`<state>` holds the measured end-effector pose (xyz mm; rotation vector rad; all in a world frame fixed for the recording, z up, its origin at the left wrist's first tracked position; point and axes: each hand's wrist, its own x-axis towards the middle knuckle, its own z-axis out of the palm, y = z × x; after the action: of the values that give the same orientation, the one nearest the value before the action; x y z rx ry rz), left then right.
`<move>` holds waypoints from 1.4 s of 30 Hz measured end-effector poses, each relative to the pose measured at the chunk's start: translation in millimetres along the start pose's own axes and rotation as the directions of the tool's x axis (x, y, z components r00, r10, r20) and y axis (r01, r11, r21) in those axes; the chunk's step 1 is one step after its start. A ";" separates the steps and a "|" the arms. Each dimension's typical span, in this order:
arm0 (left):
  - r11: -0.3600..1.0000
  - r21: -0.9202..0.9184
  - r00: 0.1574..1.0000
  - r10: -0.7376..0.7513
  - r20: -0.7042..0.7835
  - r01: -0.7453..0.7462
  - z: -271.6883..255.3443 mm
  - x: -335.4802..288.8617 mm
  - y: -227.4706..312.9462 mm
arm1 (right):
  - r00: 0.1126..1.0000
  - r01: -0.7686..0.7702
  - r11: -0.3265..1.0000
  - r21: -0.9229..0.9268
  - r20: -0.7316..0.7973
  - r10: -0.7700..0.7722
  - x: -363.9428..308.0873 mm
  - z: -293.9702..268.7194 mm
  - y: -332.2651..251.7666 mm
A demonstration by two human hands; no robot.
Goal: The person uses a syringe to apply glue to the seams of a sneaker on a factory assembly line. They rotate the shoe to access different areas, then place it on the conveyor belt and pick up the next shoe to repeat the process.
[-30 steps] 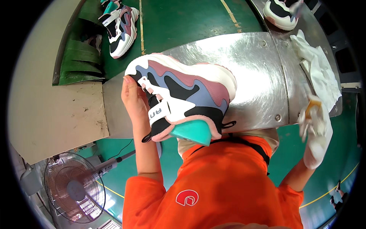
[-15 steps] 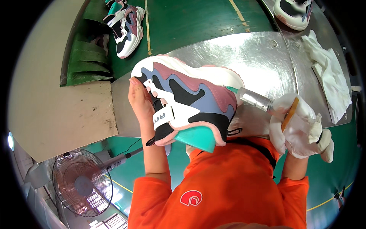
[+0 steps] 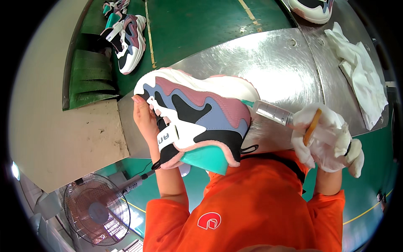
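Observation:
My left hand (image 3: 146, 117) grips a chunky sneaker (image 3: 197, 113) by its laced front. The shoe has a white sole, pink, blue and black panels and a teal heel tab. It is held on its side above a shiny metal table (image 3: 273, 67). My right hand (image 3: 323, 138) wears a white glove and holds a clear syringe (image 3: 270, 112). The syringe's green tip touches the shoe near the sole edge at the heel side. A thin orange stick lies across the glove.
A crumpled white cloth (image 3: 361, 80) lies at the table's right. Another sneaker (image 3: 312, 9) stands at the far right end. On the green conveyor belt (image 3: 193, 25) at the left sits a matching sneaker (image 3: 126, 42). A standing fan (image 3: 98, 210) is at lower left.
My gloved right hand came in from the far right with the syringe and set its tip against the shoe. The left hand kept hold of the sneaker.

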<state>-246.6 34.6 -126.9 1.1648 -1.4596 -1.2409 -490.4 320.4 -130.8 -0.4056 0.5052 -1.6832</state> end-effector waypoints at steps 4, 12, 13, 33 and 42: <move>1.000 0.002 1.000 0.003 0.029 -0.003 -4.5 7.1 -2.4 | 0.990 -0.076 0.996 -0.037 -0.123 0.071 -7.0 8.0 0.8; 1.000 0.001 0.995 0.006 0.100 -0.006 -3.8 8.3 -1.1 | 0.982 -0.001 0.999 -0.053 -0.187 -0.010 -15.5 13.2 15.2; 1.000 0.006 0.994 -0.006 0.110 0.006 0.1 3.7 4.2 | 0.981 -0.009 0.999 -0.032 -0.194 0.003 -16.0 14.2 15.7; 0.900 0.129 0.752 0.262 0.605 -0.417 8.6 61.3 17.3 | 0.988 0.143 0.958 0.247 0.019 -0.153 -5.5 -18.8 42.2; 0.910 0.288 0.923 -0.351 0.157 0.298 -33.4 14.7 19.4 | 0.976 0.189 0.951 0.246 0.064 -0.210 -4.7 -28.9 53.6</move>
<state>-218.9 15.5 -102.9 1.5443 -1.6653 -1.4644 -460.5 320.9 -184.1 -0.3628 0.1960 -1.8867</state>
